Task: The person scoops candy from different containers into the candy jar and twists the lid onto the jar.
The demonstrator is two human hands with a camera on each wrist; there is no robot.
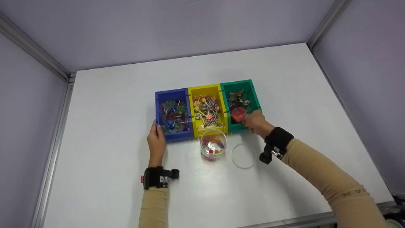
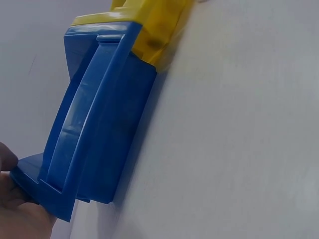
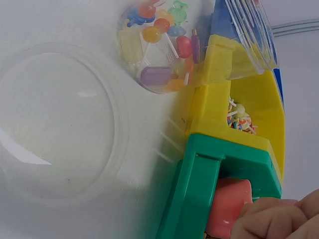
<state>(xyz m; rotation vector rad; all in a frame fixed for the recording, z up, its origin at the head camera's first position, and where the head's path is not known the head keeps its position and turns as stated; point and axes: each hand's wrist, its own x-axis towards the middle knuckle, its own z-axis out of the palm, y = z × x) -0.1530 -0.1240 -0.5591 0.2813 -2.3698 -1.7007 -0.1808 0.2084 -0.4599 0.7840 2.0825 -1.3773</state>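
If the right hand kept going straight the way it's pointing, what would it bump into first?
The right hand holds a pink scoop pointed into the green bin; going on, it would probably meet the candies heaped inside first.

**Three views: one high, two close**

The head camera looks steeply down on the white surface [image 1: 126, 104]. The left wrist camera sits low, very close to the blue plastic bin [image 2: 94, 124]. The right wrist camera looks closely at the green plastic bin [image 3: 199, 194]. Both wrist views share the yellow plastic bin [image 3: 259, 99].

Blue bin [image 1: 173, 95], yellow bin [image 1: 205, 89], green bin [image 1: 239, 85], red scoop [image 1: 238, 114].
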